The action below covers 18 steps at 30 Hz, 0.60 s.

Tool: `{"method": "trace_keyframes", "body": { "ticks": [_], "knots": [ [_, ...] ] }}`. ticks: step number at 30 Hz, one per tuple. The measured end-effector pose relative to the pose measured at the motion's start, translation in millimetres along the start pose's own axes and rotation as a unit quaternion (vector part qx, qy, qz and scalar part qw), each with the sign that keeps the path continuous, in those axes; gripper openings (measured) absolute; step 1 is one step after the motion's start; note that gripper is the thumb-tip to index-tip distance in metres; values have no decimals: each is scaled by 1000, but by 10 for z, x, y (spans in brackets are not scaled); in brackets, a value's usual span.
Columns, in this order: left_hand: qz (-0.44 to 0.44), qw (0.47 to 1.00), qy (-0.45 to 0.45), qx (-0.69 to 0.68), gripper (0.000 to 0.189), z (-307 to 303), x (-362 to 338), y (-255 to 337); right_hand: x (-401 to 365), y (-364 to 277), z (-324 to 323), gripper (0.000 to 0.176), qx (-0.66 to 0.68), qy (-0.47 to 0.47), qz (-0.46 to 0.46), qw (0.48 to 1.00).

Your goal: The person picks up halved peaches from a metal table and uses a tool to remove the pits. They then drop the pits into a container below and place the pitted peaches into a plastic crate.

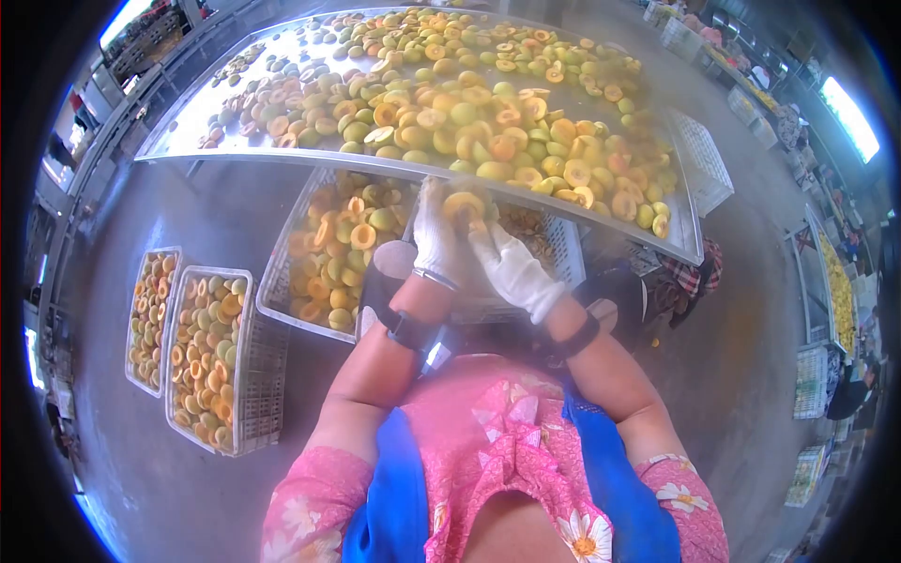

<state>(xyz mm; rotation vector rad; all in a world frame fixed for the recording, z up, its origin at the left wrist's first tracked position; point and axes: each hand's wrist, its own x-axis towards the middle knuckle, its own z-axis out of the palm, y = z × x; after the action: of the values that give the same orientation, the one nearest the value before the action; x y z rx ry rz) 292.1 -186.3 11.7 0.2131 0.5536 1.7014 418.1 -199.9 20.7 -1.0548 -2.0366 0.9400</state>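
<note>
A yellow-orange peach (464, 205) is held between my two gloved hands, just below the table's near edge; haze blurs its outline. My left hand (435, 233), in a white glove, is closed against its left side. From the lower right, my right hand (514, 266), also white-gloved, has its fingertips closed on the fruit's lower edge. Above them, many halved peaches (488, 117) with green-yellow skins and orange flesh cover the metal table (310, 155). Under my hands stands a crate (569, 246) with small brownish pieces, partly hidden by my hands.
At my left knee, a white crate (272, 298) holds fruit halves. Two more filled crates, one nearer (251, 366) and one farther left (178, 255), stand on the floor. Another white crate (706, 161) is beyond the table's right end. Other people work along the right side.
</note>
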Motion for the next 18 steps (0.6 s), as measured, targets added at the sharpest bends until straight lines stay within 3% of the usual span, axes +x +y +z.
{"method": "trace_keyframes", "body": {
  "ticks": [2,4,8,10,11,12,13,14,15,17,18],
  "knots": [
    [15,1000,-20,18,47,-65,43,-58,1,57,41,38,16,7,3,1000],
    [162,971,41,172,48,-82,97,-130,1,127,73,38,32,14,7,999],
    [87,985,31,143,48,-82,129,-25,-57,104,73,39,93,20,-15,995],
    [20,991,-42,122,49,-118,181,24,-113,2,13,40,98,14,-5,995],
    [16,992,-38,122,49,-137,194,-2,-102,-62,-43,41,123,-21,58,991],
    [87,976,-29,197,50,-152,209,-31,-88,-81,-70,42,146,-54,121,980],
    [156,949,-22,272,51,-171,205,-67,-82,7,-23,42,147,-55,126,980],
    [181,924,-13,335,53,-90,99,-54,-66,130,54,44,132,-23,64,989],
    [180,924,-14,336,53,-97,106,-48,-51,235,104,46,115,11,-1,993],
    [104,953,-53,280,54,-137,161,-11,-69,217,58,45,162,-15,46,986],
    [63,973,-26,220,55,-230,277,-57,-90,221,-27,42,258,-100,116,954]
  ]
}}
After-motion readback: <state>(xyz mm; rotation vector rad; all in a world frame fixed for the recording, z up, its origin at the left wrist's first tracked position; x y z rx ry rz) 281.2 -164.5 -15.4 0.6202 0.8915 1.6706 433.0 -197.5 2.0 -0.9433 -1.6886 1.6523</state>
